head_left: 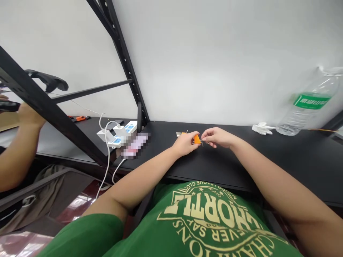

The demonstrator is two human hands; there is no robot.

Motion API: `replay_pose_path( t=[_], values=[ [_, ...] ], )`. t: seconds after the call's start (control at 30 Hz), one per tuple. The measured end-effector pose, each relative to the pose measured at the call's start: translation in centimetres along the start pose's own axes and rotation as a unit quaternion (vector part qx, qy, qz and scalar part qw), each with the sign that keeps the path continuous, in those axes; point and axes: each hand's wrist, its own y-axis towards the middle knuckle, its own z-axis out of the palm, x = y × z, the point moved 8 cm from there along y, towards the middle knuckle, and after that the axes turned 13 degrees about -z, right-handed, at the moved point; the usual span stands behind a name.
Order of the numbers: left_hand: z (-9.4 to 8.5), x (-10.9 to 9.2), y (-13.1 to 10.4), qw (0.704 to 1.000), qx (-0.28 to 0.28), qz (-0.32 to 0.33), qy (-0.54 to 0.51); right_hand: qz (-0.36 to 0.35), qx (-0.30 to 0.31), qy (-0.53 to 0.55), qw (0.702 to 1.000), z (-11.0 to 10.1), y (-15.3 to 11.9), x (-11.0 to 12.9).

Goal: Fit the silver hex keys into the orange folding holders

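Above the black tabletop, my left hand (184, 143) is closed round an orange hex key holder (197, 139), pinching it between thumb and fingers. Several thin metal hex keys (179, 134) stick out beyond the fingers on the left, beside a second bit of orange. Short metal ends also show on the holder's right side. There my right hand (215, 137) has its thumb and forefinger pinched on a thin metal hex key (202, 140) close to the holder. The fingers partly hide this key, so I cannot tell how far it sits in the holder.
A power strip (124, 134) with white chargers and cables stands left, beside a blurred-out phone (136, 144). Black metal shelf posts (125, 57) rise there. Crumpled white tissue (263, 128) and a large clear bottle (308, 103) are at right. Another person's arm (24, 146) shows far left.
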Motion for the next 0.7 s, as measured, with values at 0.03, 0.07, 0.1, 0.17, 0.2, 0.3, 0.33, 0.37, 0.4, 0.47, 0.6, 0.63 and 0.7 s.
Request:
replay_pose_path(
  t=[0.03, 0.07, 0.1, 0.17, 0.2, 0.3, 0.33, 0.37, 0.4, 0.47, 0.6, 0.63, 0.7],
  values=[
    [0.0, -0.2, -0.1, 1.0, 0.005, 0.003, 0.001, -0.003, -0.007, 0.007, 1.0, 0.5, 0.1, 0.0],
    [0.1, -0.3, -0.2, 1.0, 0.011, 0.006, 0.001, -0.003, -0.016, 0.006, 1.0, 1.0, 0.3, 0.1],
    [0.1, -0.4, -0.2, 1.0, 0.015, 0.007, -0.001, 0.0, -0.026, -0.005, 1.0, 1.3, 0.3, 0.1],
    [0.1, -0.4, -0.2, 1.0, 0.016, 0.003, -0.007, 0.012, -0.049, -0.055, 0.997, 1.7, 0.4, 0.3],
    [0.1, -0.2, -0.1, 1.0, 0.01, -0.005, -0.009, 0.017, -0.061, -0.09, 0.994, 1.7, 0.3, 0.4],
    [-0.2, 0.4, 0.2, 0.999, -0.021, -0.035, -0.013, 0.008, -0.086, -0.207, 0.974, 1.4, 0.1, 1.5],
    [-0.3, 0.6, 0.2, 0.998, -0.03, -0.046, -0.012, -0.001, -0.089, -0.241, 0.966, 1.4, 0.1, 1.9],
    [-0.4, 0.7, 0.2, 0.998, -0.035, -0.055, -0.009, -0.014, -0.088, -0.27, 0.959, 1.5, 0.1, 2.2],
    [-0.4, 0.8, 0.2, 0.998, -0.034, -0.061, -0.002, -0.029, -0.083, -0.299, 0.95, 1.7, 0.1, 2.4],
    [-0.2, 0.7, 0.1, 0.998, -0.019, -0.061, 0.014, -0.066, -0.064, -0.363, 0.927, 2.3, 0.3, 2.7],
    [-0.3, 0.2, -0.3, 0.999, -0.002, -0.041, 0.02, -0.114, -0.037, -0.446, 0.887, 3.6, 0.8, 2.1],
    [-0.3, 0.2, -0.3, 0.999, -0.003, -0.04, 0.016, -0.122, -0.031, -0.445, 0.887, 3.8, 0.9, 2.0],
    [-0.3, 0.3, -0.2, 0.999, 0.0, -0.037, 0.011, -0.141, -0.018, -0.429, 0.892, 3.7, 1.1, 2.0]
  ],
)
